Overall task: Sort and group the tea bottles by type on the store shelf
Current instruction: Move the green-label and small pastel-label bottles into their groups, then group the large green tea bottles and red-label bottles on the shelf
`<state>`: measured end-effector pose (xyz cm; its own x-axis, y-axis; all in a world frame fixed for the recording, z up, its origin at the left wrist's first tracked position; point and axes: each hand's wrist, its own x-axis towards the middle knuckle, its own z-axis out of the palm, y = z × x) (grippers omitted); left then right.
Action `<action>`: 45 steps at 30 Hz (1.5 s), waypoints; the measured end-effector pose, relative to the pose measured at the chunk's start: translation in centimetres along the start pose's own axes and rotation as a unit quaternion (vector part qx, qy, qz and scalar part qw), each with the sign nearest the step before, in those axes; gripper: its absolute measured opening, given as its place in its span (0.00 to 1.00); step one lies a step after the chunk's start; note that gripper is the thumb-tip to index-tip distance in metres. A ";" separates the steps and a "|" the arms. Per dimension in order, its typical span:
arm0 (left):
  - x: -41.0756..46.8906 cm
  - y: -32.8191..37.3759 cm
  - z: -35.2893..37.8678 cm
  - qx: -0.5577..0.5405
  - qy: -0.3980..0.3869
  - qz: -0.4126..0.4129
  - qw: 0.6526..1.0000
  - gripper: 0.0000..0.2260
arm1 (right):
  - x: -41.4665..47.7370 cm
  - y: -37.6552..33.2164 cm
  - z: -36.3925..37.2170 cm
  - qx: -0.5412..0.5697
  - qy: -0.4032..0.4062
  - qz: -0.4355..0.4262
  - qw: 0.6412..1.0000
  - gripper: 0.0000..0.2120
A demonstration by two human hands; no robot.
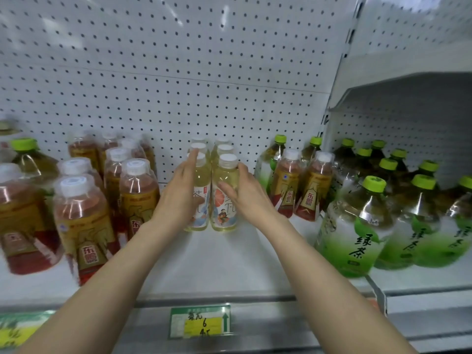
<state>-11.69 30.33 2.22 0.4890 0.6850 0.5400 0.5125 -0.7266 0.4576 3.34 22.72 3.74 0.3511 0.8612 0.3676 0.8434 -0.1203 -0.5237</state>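
Two short rows of pale yellow tea bottles with white caps stand mid-shelf. My left hand (178, 192) lies flat, fingers straight, against the left side of the front left pale bottle (202, 178). My right hand (245, 192) grips the front right pale bottle (228, 175), thumb across its front and fingers round its right side. Both bottles stand upright on the white shelf (217, 264), touching each other. Several red tea bottles with gold labels (81, 213) are grouped on the left. Two more red tea bottles (309, 190) stand to the right of my right hand.
Large green tea bottles with lime caps (357, 226) fill the right side, and one more (28, 159) stands at the far left. A white pegboard (178, 85) backs the shelf. A price tag (200, 321) hangs on the front rail. An upper shelf (408, 83) overhangs the right.
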 end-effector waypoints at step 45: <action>-4.9 6.4 -3.0 -0.064 -0.027 -0.013 0.997 0.38 | -5.2 -0.9 -10.8 -0.139 -0.062 -0.049 0.987 0.23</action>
<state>-12.94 22.17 4.65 0.5150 0.7032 0.4901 0.4325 -0.7069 0.5597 5.18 13.05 10.63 0.2239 0.9273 0.2999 0.9561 -0.1492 -0.2522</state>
